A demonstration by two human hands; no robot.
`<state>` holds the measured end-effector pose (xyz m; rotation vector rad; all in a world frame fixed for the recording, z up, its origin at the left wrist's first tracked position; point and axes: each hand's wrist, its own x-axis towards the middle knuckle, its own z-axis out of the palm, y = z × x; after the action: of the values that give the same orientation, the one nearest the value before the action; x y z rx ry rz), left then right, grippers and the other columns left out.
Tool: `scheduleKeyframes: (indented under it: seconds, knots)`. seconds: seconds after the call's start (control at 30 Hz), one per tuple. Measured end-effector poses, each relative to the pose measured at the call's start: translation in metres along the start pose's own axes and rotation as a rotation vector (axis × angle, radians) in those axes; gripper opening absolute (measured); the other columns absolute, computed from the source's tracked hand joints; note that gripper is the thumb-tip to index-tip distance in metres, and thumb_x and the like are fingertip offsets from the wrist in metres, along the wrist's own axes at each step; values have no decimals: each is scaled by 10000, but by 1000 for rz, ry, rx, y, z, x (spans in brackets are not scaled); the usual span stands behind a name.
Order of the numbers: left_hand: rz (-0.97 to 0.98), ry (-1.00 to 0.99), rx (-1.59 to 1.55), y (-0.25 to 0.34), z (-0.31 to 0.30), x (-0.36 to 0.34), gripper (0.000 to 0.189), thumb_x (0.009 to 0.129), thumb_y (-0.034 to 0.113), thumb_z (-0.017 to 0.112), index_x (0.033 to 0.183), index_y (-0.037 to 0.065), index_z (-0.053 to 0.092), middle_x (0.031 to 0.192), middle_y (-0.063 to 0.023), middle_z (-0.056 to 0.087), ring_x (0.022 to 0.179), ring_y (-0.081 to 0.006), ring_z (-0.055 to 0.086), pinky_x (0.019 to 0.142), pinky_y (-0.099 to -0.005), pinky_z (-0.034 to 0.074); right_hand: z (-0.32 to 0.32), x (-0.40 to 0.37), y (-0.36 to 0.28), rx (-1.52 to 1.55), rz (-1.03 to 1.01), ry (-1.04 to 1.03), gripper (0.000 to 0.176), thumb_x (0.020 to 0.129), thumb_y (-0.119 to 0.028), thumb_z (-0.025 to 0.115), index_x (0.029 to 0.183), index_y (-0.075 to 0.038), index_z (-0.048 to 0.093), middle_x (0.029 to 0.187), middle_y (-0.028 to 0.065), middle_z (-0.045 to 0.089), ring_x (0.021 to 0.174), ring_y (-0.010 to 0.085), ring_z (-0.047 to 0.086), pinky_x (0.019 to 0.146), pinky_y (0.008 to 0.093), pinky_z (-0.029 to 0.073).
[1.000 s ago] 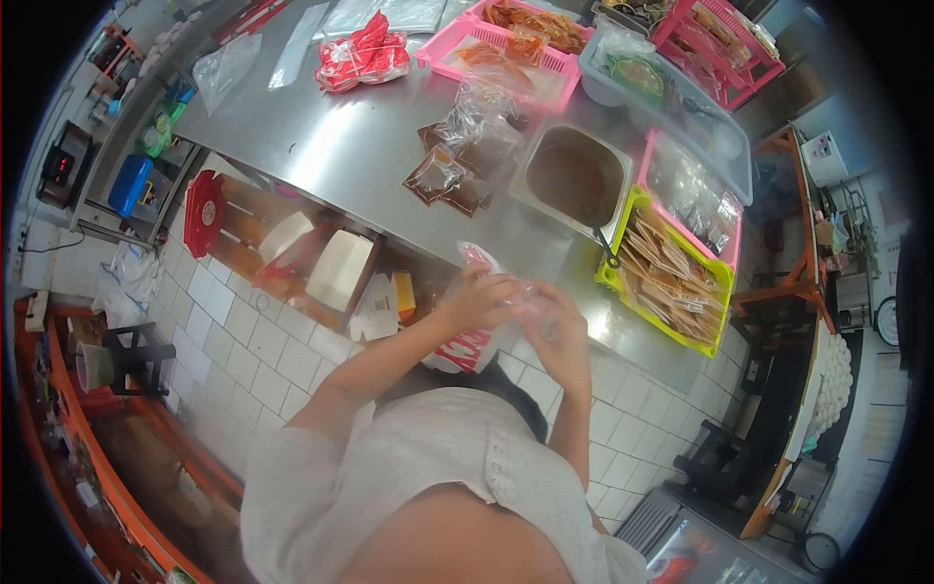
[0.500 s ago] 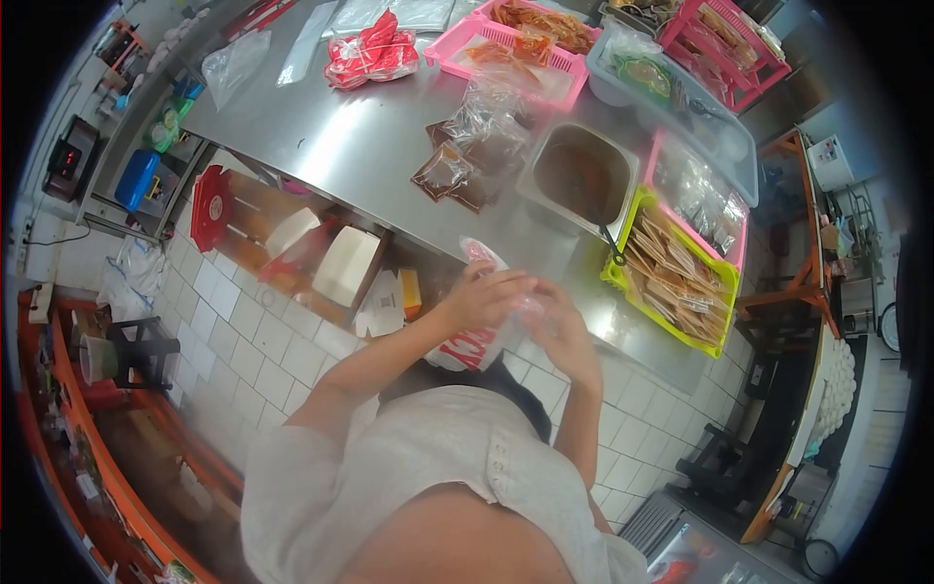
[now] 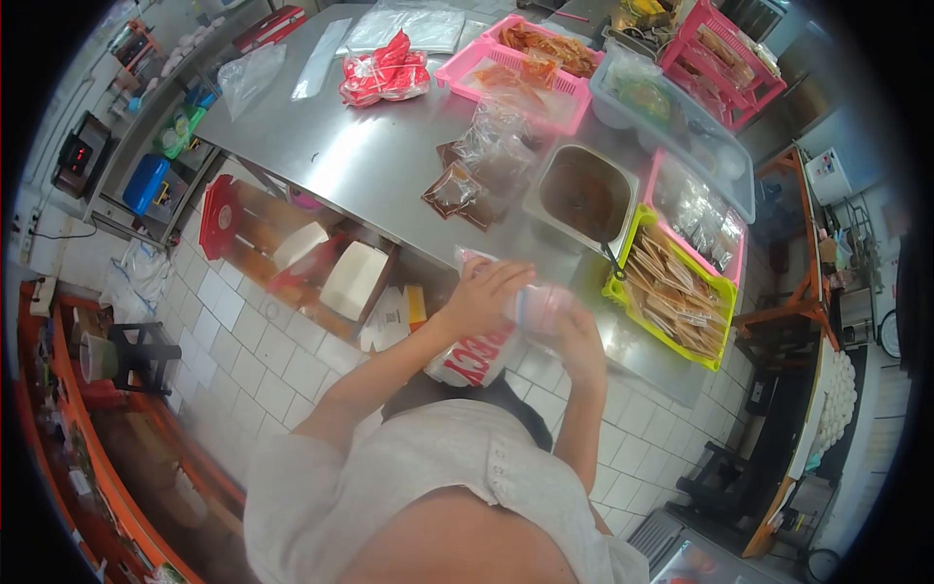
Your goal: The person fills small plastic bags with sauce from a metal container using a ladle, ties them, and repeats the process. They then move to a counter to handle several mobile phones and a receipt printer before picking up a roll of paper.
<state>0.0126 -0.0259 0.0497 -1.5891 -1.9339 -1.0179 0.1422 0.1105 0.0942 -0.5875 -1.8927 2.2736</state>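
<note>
Near the steel table's front edge, my left hand (image 3: 488, 297) is closed on a clear plastic bag (image 3: 467, 257) with pink markings. My right hand (image 3: 581, 341) is closed at the other side of the same bag, where a pinkish, blurred part of it (image 3: 541, 310) spreads between the hands. What lies inside cannot be made out. Beyond the hands, sealed packets of brown sauce (image 3: 455, 192) lie on the table beside crumpled clear plastic (image 3: 501, 136). A steel pan of brown liquid (image 3: 587, 195) stands to their right.
On the steel table (image 3: 292, 146) are a red-and-white bundle (image 3: 386, 73), a pink tray (image 3: 555, 109), a blue-grey tub (image 3: 715, 146) and a yellow-green basket of flat packets (image 3: 671, 292). Below the edge are an open drawer with white boxes (image 3: 352, 280) and orange shelving (image 3: 146, 487).
The pinkish plastic between my hands has spread wider, and my right hand has moved slightly right and down. The view has shifted a little, so the table sits lower.
</note>
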Motion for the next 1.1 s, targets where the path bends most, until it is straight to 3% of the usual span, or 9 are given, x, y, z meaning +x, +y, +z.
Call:
scheduleKeyframes:
  seconds: [0.07, 0.27, 0.6, 0.67, 0.77, 0.9, 0.97, 1.03, 1.1]
  knots:
    - [-125, -42, -57, -2, 4, -2, 716, 516, 108, 667, 1199, 129, 454, 1209, -68, 504, 1066, -213, 496, 869, -395, 292, 4, 0, -6, 79, 132, 115, 270, 880, -113, 509, 1120, 10, 538, 1034, 27, 574, 914, 79, 503, 848, 238, 377]
    - [-122, -121, -11, 7, -7, 7, 722, 504, 95, 681, 1181, 278, 510, 1212, -60, 475, 1060, -223, 470, 846, -420, 295, 12, 1, -18, -111, 49, 54, 276, 866, -132, 560, 1113, -10, 537, 996, 20, 582, 889, 98, 511, 800, 246, 405]
    - [-182, -139, 57, -13, -26, 10, 784, 508, 122, 706, 1245, 199, 448, 1153, -50, 493, 1033, -230, 476, 836, -413, 300, 12, 30, -2, -197, -287, 231, 195, 811, -105, 598, 921, 56, 599, 995, 88, 534, 857, 161, 549, 755, 255, 428]
    - [-163, -217, 120, -20, -28, 8, 805, 532, 325, 731, 1276, 209, 445, 1157, -62, 476, 1051, -229, 456, 865, -400, 286, 20, 35, -4, -285, -279, 136, 208, 803, -116, 602, 923, 54, 597, 986, 96, 537, 849, 171, 553, 731, 263, 433]
    - [-175, -228, 136, -29, -34, 9, 804, 539, 328, 730, 1280, 210, 439, 1162, -65, 476, 1057, -235, 457, 862, -401, 300, 29, 45, -3, -398, -402, 159, 206, 807, -139, 599, 903, 43, 603, 914, 90, 565, 808, 156, 560, 679, 266, 440]
    - [-305, -259, 290, -73, -55, 8, 817, 560, 331, 739, 1299, 211, 413, 1186, -90, 471, 1098, -258, 450, 868, -427, 332, 28, 52, -11, -327, -310, 340, 212, 823, -161, 587, 885, 41, 594, 805, 69, 585, 723, 139, 566, 631, 262, 431]
    - [-419, -265, 355, -113, -68, 13, 937, 489, 297, 806, 1311, 207, 366, 1152, -71, 467, 1086, -250, 451, 863, -426, 328, 24, 52, -19, -320, -310, 402, 198, 851, -167, 561, 888, 25, 595, 749, 41, 593, 656, 125, 562, 595, 255, 450]
    - [-532, -395, 381, -159, -81, 22, 1047, 476, 368, 817, 1356, 165, 287, 1236, -111, 429, 1178, -275, 389, 926, -484, 299, 30, 49, -33, -156, -294, 375, 193, 861, -163, 550, 896, 22, 593, 760, 41, 595, 647, 119, 560, 578, 263, 470]
    - [-466, -336, 463, -197, -92, 27, 1082, 480, 366, 816, 1371, 130, 249, 1292, -144, 378, 1218, -296, 344, 968, -494, 263, 31, 47, -34, -1, -266, 341, 189, 870, -159, 540, 903, 19, 591, 772, 41, 596, 638, 114, 558, 561, 270, 490]
